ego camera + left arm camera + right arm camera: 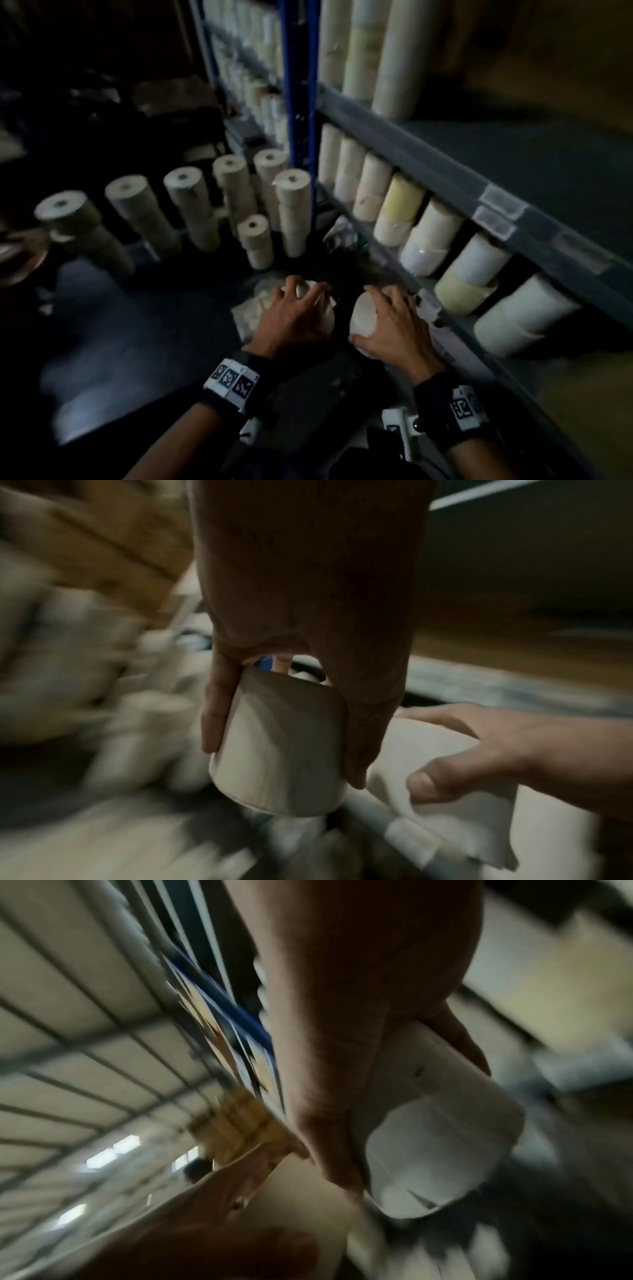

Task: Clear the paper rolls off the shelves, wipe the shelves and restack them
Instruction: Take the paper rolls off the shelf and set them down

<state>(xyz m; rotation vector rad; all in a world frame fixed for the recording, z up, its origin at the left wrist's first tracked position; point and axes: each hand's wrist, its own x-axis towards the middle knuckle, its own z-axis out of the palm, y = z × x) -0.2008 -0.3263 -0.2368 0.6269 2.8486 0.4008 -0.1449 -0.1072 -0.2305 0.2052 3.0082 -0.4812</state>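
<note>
Low in front of the shelving, my left hand (297,315) grips a cream paper roll (325,315) from above; the left wrist view shows that roll (277,750) clasped between thumb and fingers (215,710). Beside it my right hand (394,320) grips a second white roll (363,313), seen in the right wrist view as a white cylinder (441,1139) under the palm. Both rolls hang just above a heap of loose paper (253,308) on the floor. The grey shelves (445,171) on the right hold rows of rolls (400,212).
Several stacks of rolls (191,205) stand on the dark floor at the left, near the blue upright post (299,85). The upper shelf carries tall roll stacks (366,51) at its left end, with bare grey board (548,161) to the right. The wrist views are blurred.
</note>
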